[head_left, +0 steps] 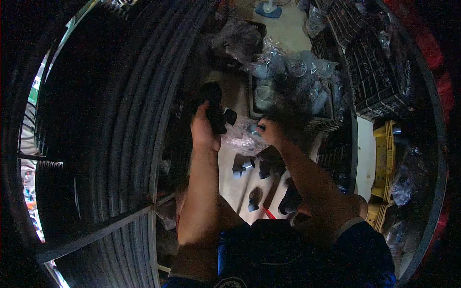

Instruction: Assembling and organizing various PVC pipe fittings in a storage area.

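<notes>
My left hand [205, 129] is closed around a black pipe fitting [211, 96], a chunky piece with a short round branch sticking out to the right. To the right, my right hand [270, 131] is pinched at the edge of a crinkled clear plastic bag [242, 136]. The bag lies between and just below both hands, and its contents are hard to make out. Several loose dark pipe fittings [243, 167] with pale openings lie on the light floor below the bag. One more dark fitting [254, 199] lies closer to me.
Beyond my right hand, a dark crate [251, 96] holds clear bags of fittings. Black crates [374, 77] and a yellow bin [383, 161] line the right side. Long dark pipes [129, 105] fill a rack on the left. Something red [269, 213] lies near my legs.
</notes>
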The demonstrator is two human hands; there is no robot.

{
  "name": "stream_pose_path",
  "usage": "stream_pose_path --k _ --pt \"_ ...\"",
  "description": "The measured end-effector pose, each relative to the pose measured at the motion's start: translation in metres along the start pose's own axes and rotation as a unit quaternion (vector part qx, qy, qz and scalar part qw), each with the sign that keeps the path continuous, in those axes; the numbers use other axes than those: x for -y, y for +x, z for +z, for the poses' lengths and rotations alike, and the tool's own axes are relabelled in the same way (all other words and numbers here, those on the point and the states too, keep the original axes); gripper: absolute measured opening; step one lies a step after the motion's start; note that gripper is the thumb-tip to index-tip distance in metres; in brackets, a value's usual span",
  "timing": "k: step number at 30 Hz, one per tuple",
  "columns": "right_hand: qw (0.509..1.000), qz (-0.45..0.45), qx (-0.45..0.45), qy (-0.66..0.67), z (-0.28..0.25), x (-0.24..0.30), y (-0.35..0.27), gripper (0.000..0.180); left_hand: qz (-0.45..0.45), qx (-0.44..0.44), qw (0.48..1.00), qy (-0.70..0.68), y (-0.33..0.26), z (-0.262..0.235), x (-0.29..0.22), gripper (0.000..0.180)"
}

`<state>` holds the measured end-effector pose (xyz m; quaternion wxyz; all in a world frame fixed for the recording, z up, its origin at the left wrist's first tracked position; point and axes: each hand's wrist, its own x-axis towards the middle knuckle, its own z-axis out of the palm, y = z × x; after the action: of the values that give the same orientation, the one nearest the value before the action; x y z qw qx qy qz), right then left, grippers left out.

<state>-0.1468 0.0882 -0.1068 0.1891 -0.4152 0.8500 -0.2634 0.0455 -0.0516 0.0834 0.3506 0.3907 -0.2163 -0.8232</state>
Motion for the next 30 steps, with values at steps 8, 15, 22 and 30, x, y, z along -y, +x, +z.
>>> stream_pose_path --k 8,15,22,30 --pt "0.973 -0.079 0.175 -0.128 0.016 -0.019 -0.008 0.075 -0.024 -0.006 0.999 0.032 -0.004 0.003 0.003 0.037" --pt "0.971 -0.075 0.149 -0.17 -0.034 0.012 -0.005 0.081 -0.001 -0.018 0.997 0.082 -0.021 0.016 0.001 0.039" --pt "0.955 0.067 -0.093 0.274 -0.002 -0.018 -0.041 0.032 0.01 -0.009 0.995 0.099 -0.014 -0.007 0.005 0.038" --pt "0.917 -0.117 0.372 -0.087 0.223 -0.11 -0.209 0.027 -0.015 -0.002 0.997 0.081 -0.016 -0.013 0.024 0.035"
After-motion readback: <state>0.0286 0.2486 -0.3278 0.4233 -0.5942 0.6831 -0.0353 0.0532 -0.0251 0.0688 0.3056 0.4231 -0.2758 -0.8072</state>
